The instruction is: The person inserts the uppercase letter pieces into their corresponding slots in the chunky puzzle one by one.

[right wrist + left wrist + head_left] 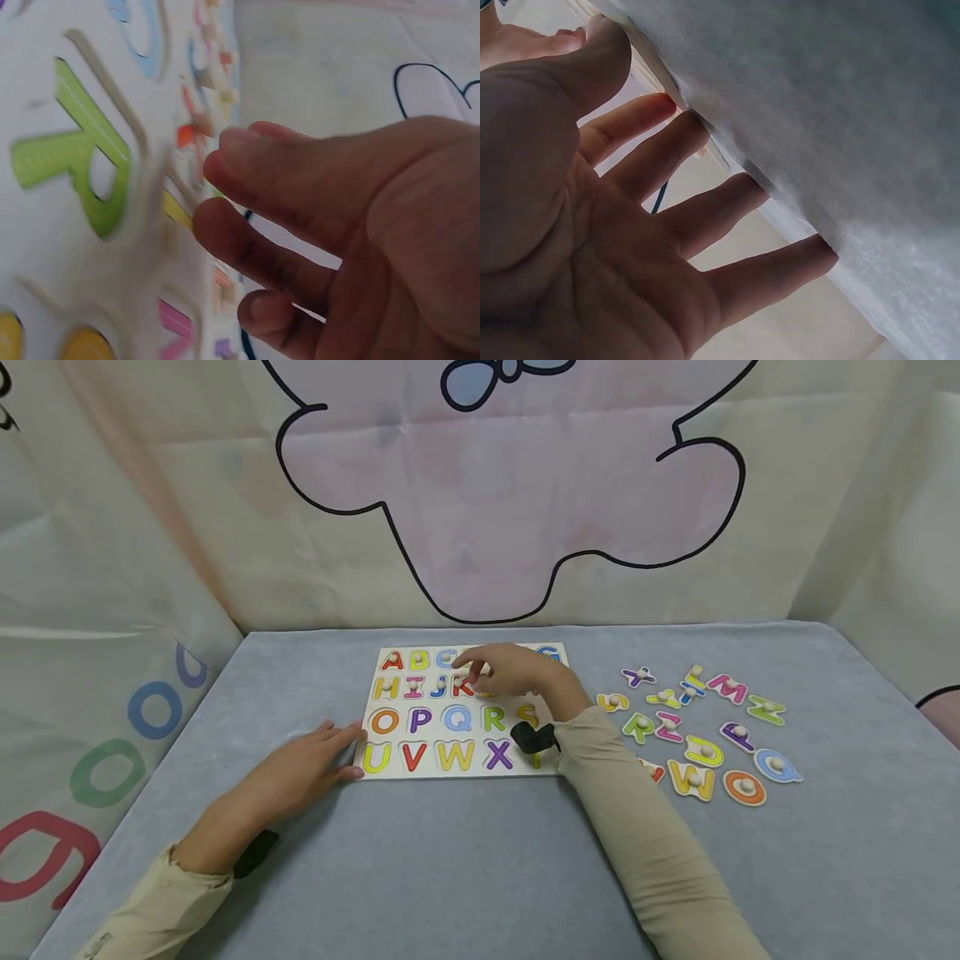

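Desk (465,860): I see a grey, felt-like cloth covering it, soft and matte, running wide left to right in front of me.
Puzzle board (463,712): a flat, pale, rectangular alphabet board lies at the middle of the desk, long axis left to right, its letters upright toward me; the printed letters are bright and rounded.
Loose letters (701,727): flat coloured pieces with small white knobs are scattered on the cloth right of the board, turned every which way.
Left hand (300,768): I have it flat on the desk, fingers straight and spread, fingertips touching the board's near-left edge; it holds nothing.
Right hand (510,670): it hovers over the board's upper rows, fingers loosely bent and slightly apart; I cannot tell whether they pinch a piece.
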Demonstrator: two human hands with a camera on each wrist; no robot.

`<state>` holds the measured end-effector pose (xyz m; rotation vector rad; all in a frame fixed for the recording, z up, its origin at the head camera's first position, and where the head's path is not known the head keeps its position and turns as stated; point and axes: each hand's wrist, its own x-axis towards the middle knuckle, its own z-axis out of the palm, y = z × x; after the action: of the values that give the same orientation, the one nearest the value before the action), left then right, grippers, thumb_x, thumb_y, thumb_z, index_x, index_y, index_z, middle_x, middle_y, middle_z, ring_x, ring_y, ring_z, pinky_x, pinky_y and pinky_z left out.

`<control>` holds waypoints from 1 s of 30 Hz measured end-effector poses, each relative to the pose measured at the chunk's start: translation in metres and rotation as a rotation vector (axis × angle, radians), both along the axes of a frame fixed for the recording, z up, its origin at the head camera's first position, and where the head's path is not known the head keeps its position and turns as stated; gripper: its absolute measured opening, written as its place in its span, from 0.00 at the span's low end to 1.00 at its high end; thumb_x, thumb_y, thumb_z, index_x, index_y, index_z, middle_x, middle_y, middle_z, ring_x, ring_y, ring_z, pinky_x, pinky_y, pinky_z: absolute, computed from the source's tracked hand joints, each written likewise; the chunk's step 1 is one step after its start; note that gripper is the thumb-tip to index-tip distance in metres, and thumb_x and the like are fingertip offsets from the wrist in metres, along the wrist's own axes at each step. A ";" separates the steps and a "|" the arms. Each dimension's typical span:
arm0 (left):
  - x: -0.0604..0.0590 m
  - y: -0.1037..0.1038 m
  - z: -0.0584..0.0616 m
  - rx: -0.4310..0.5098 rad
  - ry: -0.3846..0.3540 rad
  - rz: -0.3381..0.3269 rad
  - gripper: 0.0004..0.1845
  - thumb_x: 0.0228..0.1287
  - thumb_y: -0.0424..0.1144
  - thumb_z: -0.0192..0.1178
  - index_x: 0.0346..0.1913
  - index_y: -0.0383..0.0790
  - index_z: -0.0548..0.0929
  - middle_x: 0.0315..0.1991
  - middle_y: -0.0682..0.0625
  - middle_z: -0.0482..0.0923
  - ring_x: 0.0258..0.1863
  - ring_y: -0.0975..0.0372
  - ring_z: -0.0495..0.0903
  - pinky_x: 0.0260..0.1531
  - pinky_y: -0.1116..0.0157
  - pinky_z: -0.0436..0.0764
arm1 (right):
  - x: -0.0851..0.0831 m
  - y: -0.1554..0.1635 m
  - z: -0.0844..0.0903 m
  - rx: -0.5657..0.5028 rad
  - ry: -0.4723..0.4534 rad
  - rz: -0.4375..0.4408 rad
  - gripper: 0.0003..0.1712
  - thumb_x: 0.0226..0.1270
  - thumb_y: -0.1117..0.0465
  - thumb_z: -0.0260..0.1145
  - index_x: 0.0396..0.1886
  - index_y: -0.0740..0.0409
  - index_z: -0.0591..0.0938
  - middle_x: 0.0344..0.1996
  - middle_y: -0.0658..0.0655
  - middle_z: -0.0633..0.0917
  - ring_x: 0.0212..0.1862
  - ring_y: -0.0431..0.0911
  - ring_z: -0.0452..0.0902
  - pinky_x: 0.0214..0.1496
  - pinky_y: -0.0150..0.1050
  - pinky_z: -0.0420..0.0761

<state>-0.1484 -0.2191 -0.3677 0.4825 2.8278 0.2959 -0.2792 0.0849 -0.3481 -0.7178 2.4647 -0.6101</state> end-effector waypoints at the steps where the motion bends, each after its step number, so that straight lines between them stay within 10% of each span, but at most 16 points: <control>1: 0.000 0.001 0.000 0.002 -0.006 0.000 0.32 0.66 0.51 0.64 0.70 0.46 0.71 0.70 0.34 0.69 0.70 0.34 0.64 0.62 0.36 0.69 | 0.001 0.004 0.004 0.011 -0.007 0.000 0.27 0.75 0.59 0.59 0.71 0.41 0.71 0.55 0.49 0.81 0.38 0.46 0.77 0.32 0.35 0.76; 20: 0.001 -0.001 0.000 0.051 -0.066 0.049 0.31 0.67 0.50 0.63 0.69 0.50 0.68 0.77 0.35 0.57 0.74 0.29 0.51 0.64 0.28 0.57 | 0.038 0.107 0.054 0.061 0.074 0.028 0.23 0.75 0.55 0.60 0.67 0.48 0.75 0.53 0.52 0.84 0.56 0.51 0.79 0.52 0.44 0.81; 30: 0.001 0.001 0.002 0.054 -0.069 0.059 0.31 0.66 0.48 0.64 0.69 0.49 0.68 0.76 0.34 0.57 0.74 0.30 0.53 0.63 0.28 0.59 | 0.030 0.212 0.056 0.066 0.183 -0.247 0.23 0.74 0.56 0.62 0.66 0.53 0.76 0.53 0.60 0.84 0.54 0.56 0.78 0.49 0.48 0.80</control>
<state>-0.1477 -0.2183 -0.3661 0.3922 2.7761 0.3939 -0.2497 0.2970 -0.2918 -0.4647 2.7549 -0.5707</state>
